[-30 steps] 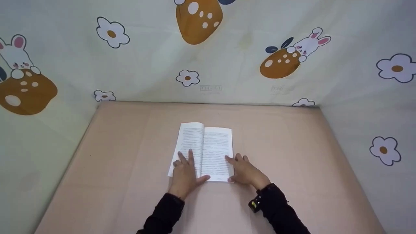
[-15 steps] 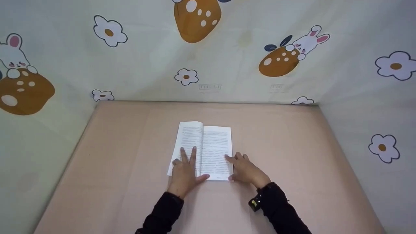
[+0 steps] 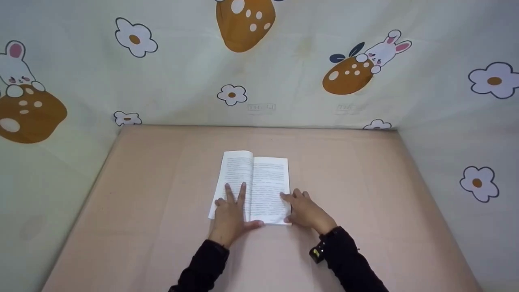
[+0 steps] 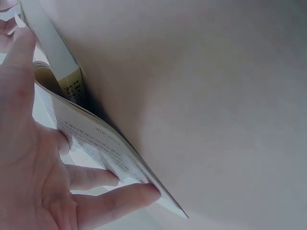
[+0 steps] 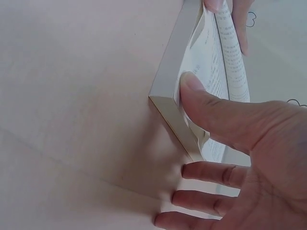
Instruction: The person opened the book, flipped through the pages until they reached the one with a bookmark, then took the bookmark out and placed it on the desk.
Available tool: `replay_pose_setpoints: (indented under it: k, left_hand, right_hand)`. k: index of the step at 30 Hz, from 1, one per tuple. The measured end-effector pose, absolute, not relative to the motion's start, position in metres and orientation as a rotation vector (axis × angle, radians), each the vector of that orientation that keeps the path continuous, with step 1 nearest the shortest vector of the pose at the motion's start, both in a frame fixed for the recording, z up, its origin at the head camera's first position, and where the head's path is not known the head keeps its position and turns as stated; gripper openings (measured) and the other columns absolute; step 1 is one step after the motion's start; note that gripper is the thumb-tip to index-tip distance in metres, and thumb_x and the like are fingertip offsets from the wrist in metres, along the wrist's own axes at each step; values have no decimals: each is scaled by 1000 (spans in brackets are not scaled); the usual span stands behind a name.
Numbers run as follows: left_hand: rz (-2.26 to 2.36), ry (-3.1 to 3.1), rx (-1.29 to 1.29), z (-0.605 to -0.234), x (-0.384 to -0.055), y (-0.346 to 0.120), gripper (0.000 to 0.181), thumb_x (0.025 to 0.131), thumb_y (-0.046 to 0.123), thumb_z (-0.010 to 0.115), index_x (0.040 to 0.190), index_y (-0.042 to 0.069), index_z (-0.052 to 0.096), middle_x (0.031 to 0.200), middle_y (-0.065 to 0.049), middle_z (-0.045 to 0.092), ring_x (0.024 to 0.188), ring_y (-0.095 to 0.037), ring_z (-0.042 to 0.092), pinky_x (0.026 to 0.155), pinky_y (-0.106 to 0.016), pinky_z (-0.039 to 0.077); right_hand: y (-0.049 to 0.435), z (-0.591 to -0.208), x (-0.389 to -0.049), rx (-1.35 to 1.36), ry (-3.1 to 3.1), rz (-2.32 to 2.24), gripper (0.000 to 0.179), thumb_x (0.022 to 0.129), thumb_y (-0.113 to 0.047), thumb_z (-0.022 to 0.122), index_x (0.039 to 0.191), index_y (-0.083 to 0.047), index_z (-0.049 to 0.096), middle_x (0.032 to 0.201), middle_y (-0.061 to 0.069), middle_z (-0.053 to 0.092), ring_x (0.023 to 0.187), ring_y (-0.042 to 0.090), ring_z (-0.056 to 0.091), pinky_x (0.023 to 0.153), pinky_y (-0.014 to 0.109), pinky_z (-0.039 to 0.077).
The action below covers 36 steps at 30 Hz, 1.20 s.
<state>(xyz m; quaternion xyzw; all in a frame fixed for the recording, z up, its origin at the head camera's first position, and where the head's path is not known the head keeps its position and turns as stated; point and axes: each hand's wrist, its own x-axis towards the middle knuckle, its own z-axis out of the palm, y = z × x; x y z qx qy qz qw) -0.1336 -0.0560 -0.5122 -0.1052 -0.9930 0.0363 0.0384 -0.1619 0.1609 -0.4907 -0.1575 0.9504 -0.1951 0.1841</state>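
Note:
An open book [image 3: 269, 186] with printed pages lies on the table. My left hand [image 3: 229, 219] rests on its left page with fingers spread, the thumb reaching across to the lower edge of the right page. The left wrist view shows those fingers [image 4: 115, 203] extended against the curved page. My right hand [image 3: 306, 213] touches the right page, index finger on the outer margin and thumb near the lower corner. In the right wrist view the thumb [image 5: 196, 88] presses the page edge, which buckles slightly; the other fingers reach down beside the book.
The book lies on a pinkish-beige tabletop [image 3: 142, 182], with bare surface around it. Pale cloth walls [image 3: 178, 73] printed with rabbits and flowers stand at the back and both sides. A small black device [image 3: 317, 253] sits at the right wrist.
My left thumb has shifted slightly toward the book's lower edge, and the right page's lower edge now looks a little bent. The view has drifted slightly; the right hand stays put.

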Motion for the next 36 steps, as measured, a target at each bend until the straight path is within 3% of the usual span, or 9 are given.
replay_pose_setpoints:
  k: [6,14,19,24,28,32,36]
  left_hand:
    - [71,-3052,-330,-512,-132,-56,122,55,88,51,147,10,29,135,-37,39,90,-46,60,74,-41,52]
    - [33,-3035,-284,-514,-132,-54,124,53,88,52,146,10,30,134,-37,40,92,-50,59,53,-32,53]
    - [93,-3023,-285,-514,-132,-53,123,54,90,49,145,9,32,133,-36,43,91,-50,60,46,-30,50]
    - [37,-3045,-312,-513,-133,-54,122,56,88,51,145,7,31,132,-38,41,91,-51,60,53,-34,53]
    - [-31,-3056,-329,-512,-134,-56,121,57,86,54,145,6,30,132,-39,40,90,-52,59,56,-36,54]
    - [-107,-3058,-339,-512,-135,-58,117,61,83,55,145,6,30,131,-41,40,90,-53,59,64,-40,55]
    - [-141,-3032,-355,-512,-136,-61,107,67,79,54,144,7,34,129,-39,44,86,-49,60,69,-44,54]
  right_hand:
    - [158,-491,-159,-406,2701,-589,66,79,-20,73,138,-9,45,120,17,47,99,25,39,82,39,44]
    - [153,-495,-156,-361,2799,-618,53,82,-21,70,129,-7,52,113,13,50,94,25,41,76,37,46]
    - [153,-497,-158,-379,2827,-646,51,84,-24,67,128,-3,49,112,15,52,94,28,43,79,40,45]
    - [155,-497,-162,-341,2804,-670,72,85,-30,66,140,1,34,125,21,51,105,34,47,92,44,43]
    - [155,-495,-162,-313,2807,-717,88,84,-34,68,146,3,19,133,25,47,109,39,47,94,47,43]
    - [155,-493,-163,-272,2784,-728,87,88,-35,62,148,0,11,138,24,43,111,37,47,94,47,43]
    - [156,-491,-163,-288,2758,-679,81,87,-34,62,149,-7,18,134,24,46,111,36,46,92,49,44]
